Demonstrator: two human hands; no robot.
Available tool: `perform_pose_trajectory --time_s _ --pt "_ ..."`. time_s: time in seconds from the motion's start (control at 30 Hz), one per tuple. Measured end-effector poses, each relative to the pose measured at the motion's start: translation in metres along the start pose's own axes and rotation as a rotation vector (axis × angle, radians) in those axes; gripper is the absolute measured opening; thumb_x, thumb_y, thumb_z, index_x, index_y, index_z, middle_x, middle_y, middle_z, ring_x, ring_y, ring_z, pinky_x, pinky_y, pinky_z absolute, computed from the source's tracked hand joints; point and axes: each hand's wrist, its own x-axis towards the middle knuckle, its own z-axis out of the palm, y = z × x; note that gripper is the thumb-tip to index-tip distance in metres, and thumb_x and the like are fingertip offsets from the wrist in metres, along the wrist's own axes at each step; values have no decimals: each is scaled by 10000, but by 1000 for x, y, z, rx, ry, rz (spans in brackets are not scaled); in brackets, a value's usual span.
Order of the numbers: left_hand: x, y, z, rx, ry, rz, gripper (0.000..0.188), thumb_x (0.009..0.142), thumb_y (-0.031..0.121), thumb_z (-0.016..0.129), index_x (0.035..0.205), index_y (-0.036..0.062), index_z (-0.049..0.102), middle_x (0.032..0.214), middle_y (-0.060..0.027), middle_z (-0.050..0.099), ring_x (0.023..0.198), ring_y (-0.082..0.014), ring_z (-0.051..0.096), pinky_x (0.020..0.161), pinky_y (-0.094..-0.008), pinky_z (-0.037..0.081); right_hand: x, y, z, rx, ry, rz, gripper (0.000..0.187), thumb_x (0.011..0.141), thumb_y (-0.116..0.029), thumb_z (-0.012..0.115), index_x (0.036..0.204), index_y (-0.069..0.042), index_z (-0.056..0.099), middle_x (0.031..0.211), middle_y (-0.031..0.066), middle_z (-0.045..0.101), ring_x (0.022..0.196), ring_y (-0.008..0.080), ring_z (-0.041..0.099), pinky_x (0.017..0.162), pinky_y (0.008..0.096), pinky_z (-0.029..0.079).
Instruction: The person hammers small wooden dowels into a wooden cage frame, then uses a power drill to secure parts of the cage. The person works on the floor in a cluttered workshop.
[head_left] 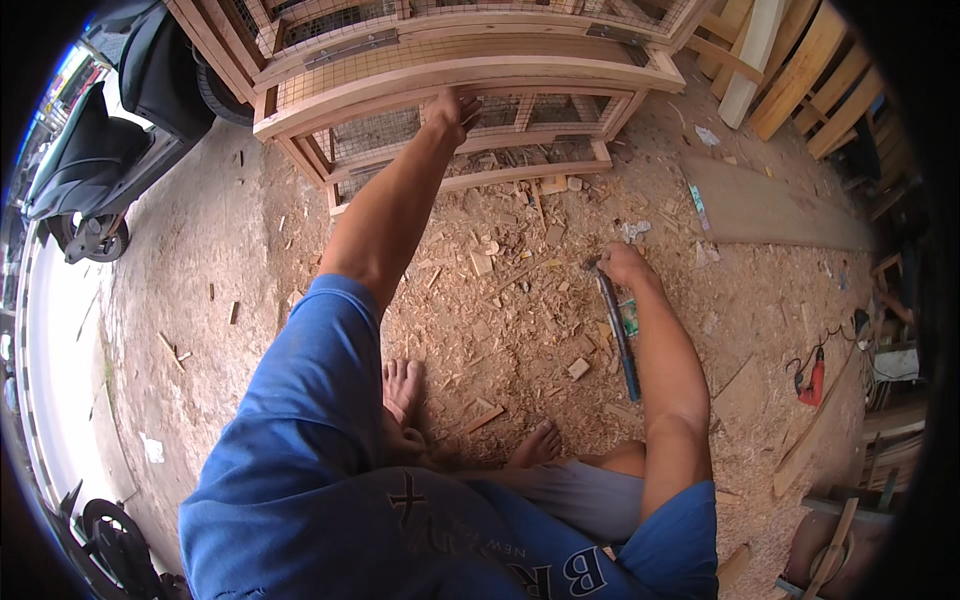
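My left arm stretches forward to a wooden frame with wire mesh (420,72). My left hand (452,115) is at the underside of its front rail, fingers partly spread, with no tool visible in it. Whether the palm presses on the wood is hard to tell. Lower and to the right, my right hand (627,265) is closed around a hammer (617,335) close to its head. The dark handle with a blue grip end hangs down toward me, above the shavings. My fingers hide part of the hammer's upper end.
Wood shavings and offcuts (480,263) litter the floor around my bare feet. A scooter (120,150) stands at the far left. Planks (800,70) lean at the far right, near a flat board (780,205). A red power drill (812,380) with a cord lies at right.
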Motion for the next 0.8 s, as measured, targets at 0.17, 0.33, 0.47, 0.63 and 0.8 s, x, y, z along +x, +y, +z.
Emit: perform_pose_trajectory --time_s 0.17,0.33,0.47,0.63,0.8 --pt "7 -4 0 -60 -15 15 424 1018 389 531 1287 61 556 1203 -153 654 1042 -267 669 910 -407 563 -7 -10 -6 14 -7 53 262 935 -259 705 1015 -13 667 989 180 694 942 323 662 850 443 511" --pt "17 1 -5 -10 -99 11 367 1028 338 508 1211 39 617 1178 -164 652 996 -260 655 955 -414 554 -16 -15 -10 10 2 -17 254 943 -255 706 1014 -15 658 925 170 686 870 305 661 798 440 511" --pt "17 2 -4 26 -98 10 351 1026 308 502 1196 24 620 1177 -181 653 986 -277 661 960 -419 553 -17 -16 -10 51 -17 15 236 940 -234 707 1006 -13 657 895 157 681 833 272 663 770 430 512" --pt "5 -2 4 -21 -13 63 391 1027 320 497 1251 14 589 1196 -201 653 1021 -319 680 945 -447 560 -21 -23 -11 92 -15 54 230 947 -236 702 1007 -19 656 869 130 673 804 247 650 760 416 510" --pt "0 -6 7 -68 251 202 487 887 269 722 1235 -4 517 1211 -222 642 1059 -355 657 895 -451 539 -28 -28 -15 105 -25 75 206 968 -216 677 1024 -20 643 863 123 659 782 229 634 750 411 501"
